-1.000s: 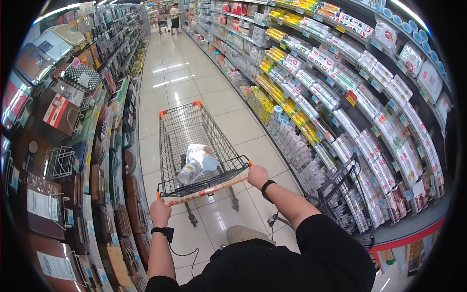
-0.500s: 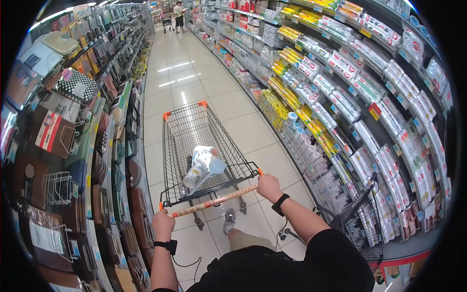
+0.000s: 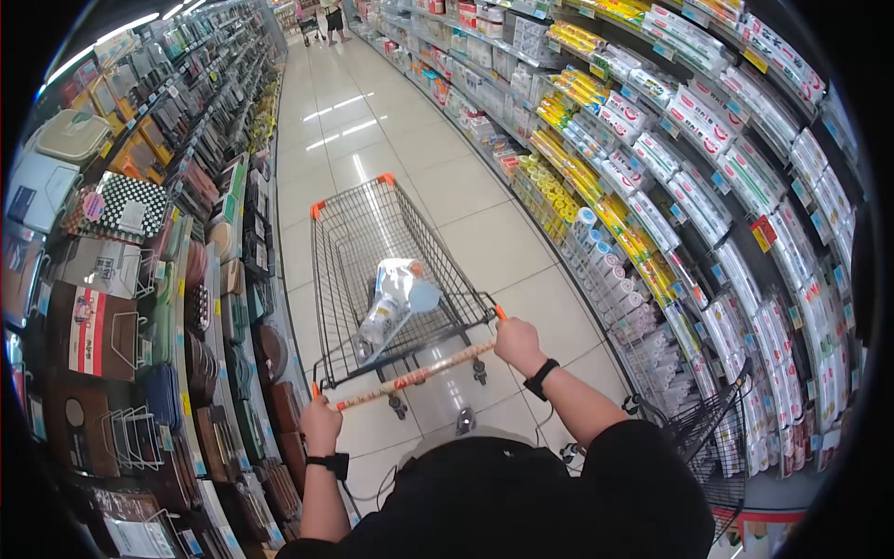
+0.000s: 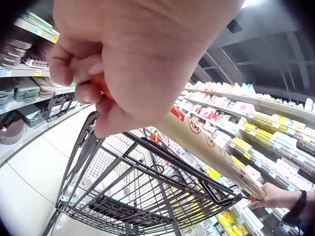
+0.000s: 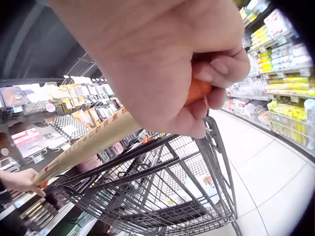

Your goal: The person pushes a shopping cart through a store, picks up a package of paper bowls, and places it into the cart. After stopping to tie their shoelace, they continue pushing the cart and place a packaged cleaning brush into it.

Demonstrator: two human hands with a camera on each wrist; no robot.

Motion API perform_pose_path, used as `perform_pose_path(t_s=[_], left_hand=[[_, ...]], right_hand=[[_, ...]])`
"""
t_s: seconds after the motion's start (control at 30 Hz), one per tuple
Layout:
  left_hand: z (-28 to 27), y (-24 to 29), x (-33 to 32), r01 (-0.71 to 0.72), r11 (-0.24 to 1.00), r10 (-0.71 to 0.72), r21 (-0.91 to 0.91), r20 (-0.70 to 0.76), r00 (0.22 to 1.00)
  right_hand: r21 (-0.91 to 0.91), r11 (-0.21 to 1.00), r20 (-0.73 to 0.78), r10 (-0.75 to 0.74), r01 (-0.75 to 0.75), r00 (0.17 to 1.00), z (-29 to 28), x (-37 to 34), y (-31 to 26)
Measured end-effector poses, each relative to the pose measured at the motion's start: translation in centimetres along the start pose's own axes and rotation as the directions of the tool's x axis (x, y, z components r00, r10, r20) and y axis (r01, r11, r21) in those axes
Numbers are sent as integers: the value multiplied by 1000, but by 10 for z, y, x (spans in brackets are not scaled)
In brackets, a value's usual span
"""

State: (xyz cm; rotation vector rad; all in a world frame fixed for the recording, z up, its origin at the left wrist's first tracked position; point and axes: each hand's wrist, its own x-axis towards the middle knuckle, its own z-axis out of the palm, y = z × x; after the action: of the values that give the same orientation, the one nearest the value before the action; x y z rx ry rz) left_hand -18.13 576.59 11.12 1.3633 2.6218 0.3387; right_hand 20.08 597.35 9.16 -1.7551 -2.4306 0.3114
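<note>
Both hands hold the push handle [image 3: 416, 374] of a wire shopping cart [image 3: 358, 233]. My left hand [image 3: 320, 424] grips its left end, fingers curled round the orange end piece in the left wrist view. At the opposite end, my right hand [image 3: 519, 343] is wrapped round the matching orange piece, which shows between the fingers in the right wrist view. Inside the basket, toward the handle, lies a clear and silvery plastic package [image 3: 396, 303] with a pale blue patch. Its contents are blurred by glare.
Shelves of cutting boards [image 3: 101, 331] line the left side. Packaged rolls [image 3: 694, 196] fill the right shelves. A second black wire cart [image 3: 712, 447] stands at the lower right. Tiled floor [image 3: 345, 149] runs ahead to a person [image 3: 332, 20] beside another cart [image 3: 310, 28].
The cart and I have advanced along the aisle, with shelf goods sliding back past us. The view has tipped lower, cutting off the distant person's upper body. Both hands keep their hold.
</note>
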Motion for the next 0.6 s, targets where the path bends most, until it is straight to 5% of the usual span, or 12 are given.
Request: perform_pose_path(t_s=[0.33,0.6], left_hand=[[5,25,120,11,1000,-11,-14,-22,1000],[0,44,216,-60,997,59,48,26,998]], right_hand=[[16,1000,-72,-22,23,997,4,117,-10],[48,995,11,92,-92,996,-3,209,-25]])
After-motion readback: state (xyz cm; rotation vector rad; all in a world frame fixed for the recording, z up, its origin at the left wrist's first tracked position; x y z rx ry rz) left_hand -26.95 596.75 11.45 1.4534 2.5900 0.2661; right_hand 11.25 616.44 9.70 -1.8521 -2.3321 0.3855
